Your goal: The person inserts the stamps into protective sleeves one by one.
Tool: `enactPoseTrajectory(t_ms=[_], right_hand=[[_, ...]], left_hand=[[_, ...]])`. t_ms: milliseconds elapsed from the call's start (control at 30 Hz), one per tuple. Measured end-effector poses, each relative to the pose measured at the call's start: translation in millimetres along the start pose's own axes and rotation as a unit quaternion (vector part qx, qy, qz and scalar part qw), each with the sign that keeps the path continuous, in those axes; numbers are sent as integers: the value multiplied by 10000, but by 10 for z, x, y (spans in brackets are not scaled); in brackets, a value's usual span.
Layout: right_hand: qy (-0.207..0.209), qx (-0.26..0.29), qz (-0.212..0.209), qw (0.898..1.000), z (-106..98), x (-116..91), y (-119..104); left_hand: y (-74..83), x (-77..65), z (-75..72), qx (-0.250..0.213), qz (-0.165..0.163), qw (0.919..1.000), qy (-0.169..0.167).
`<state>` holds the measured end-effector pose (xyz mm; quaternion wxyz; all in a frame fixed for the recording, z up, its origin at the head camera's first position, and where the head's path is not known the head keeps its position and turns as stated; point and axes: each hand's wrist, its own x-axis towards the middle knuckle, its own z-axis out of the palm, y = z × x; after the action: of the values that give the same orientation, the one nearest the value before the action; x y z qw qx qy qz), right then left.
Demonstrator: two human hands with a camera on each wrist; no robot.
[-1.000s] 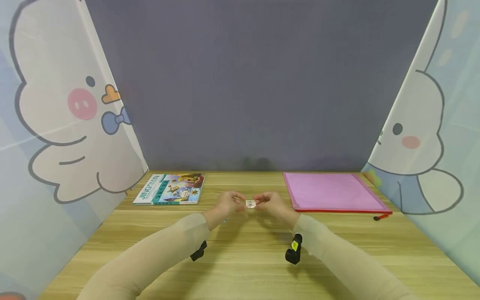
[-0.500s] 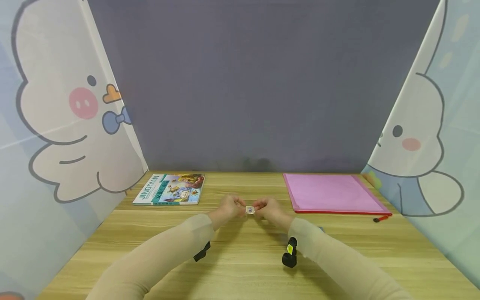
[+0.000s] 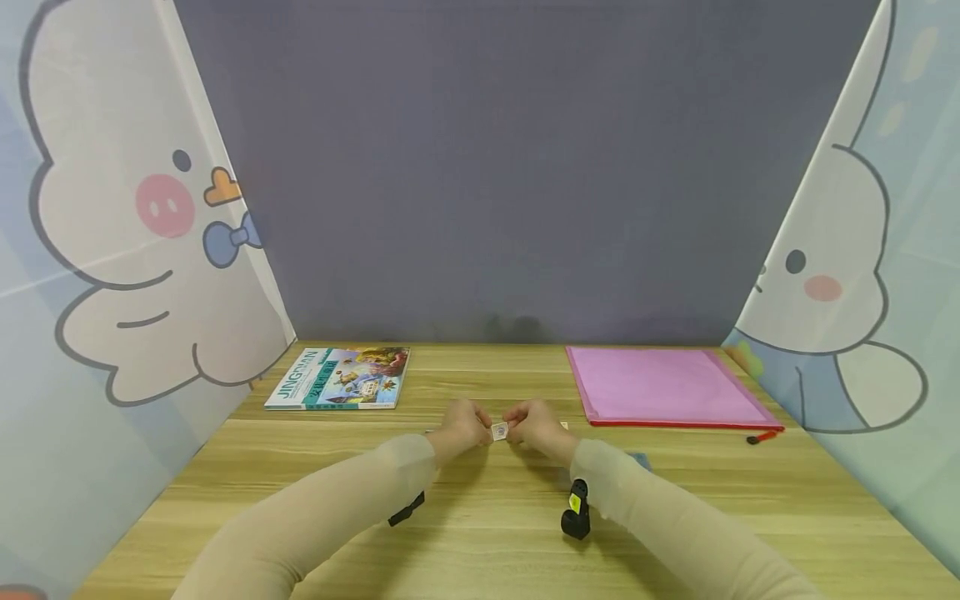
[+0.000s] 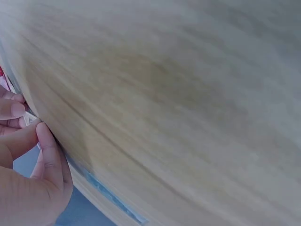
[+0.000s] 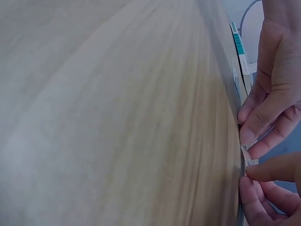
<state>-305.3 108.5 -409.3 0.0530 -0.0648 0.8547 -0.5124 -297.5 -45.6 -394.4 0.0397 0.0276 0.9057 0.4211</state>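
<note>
A small whitish square card (image 3: pixel 499 431) with a little printed figure is held between both hands at mid-table. My left hand (image 3: pixel 463 423) pinches its left edge between thumb and fingers; my right hand (image 3: pixel 534 423) pinches the right edge. In the left wrist view, the left hand (image 4: pixel 37 174) is low at the left, and the card (image 4: pixel 31 117) shows partly between the fingertips. From the right wrist view, the right hand (image 5: pixel 275 188) is below the left hand (image 5: pixel 277 89), fingertips close over the tabletop. Fingers hide much of the card there.
A picture magazine (image 3: pixel 341 379) lies back left, and a pink zip pouch (image 3: pixel 671 383) with red edge back right. Its red zip pull (image 3: pixel 763 437) sticks out in front. A blue-grey flat piece (image 3: pixel 641 460) shows beside the right sleeve. A small pale piece (image 3: pixel 564 425) sits behind the right wrist.
Both hands have come down toward the tabletop and slightly nearer with the card between them. The blue-grey piece and the pale piece by the right arm have come into sight.
</note>
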Motion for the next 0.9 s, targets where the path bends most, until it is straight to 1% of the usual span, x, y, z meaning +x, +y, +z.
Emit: enactPoseTrajectory(t_ms=[133,367,500,633,800,900], right_hand=[[60,-80,30,9999,-4,-13,-1],[174,-248,-98,9995,12,-3,46],[157,-269,-69,9995,15,1,38],[83,-285,-87,9995,13,10,25],[-91,-332,-136,9993,-4,13,39],[-166,-322,-88,9993,-17,11,49]], left_hand=[[-1,-8,3,101,54,9999,-40],[-23,-12,6,-16,-28,10000,-36],[-9,-30,-13,-26,-41,10000,-72],[-7,-38,-23,-34,-65,9999,-70],[-15,-31,-1,-34,-108,9999,-65],[-19,-30,10,-57,-92,9999,-68]])
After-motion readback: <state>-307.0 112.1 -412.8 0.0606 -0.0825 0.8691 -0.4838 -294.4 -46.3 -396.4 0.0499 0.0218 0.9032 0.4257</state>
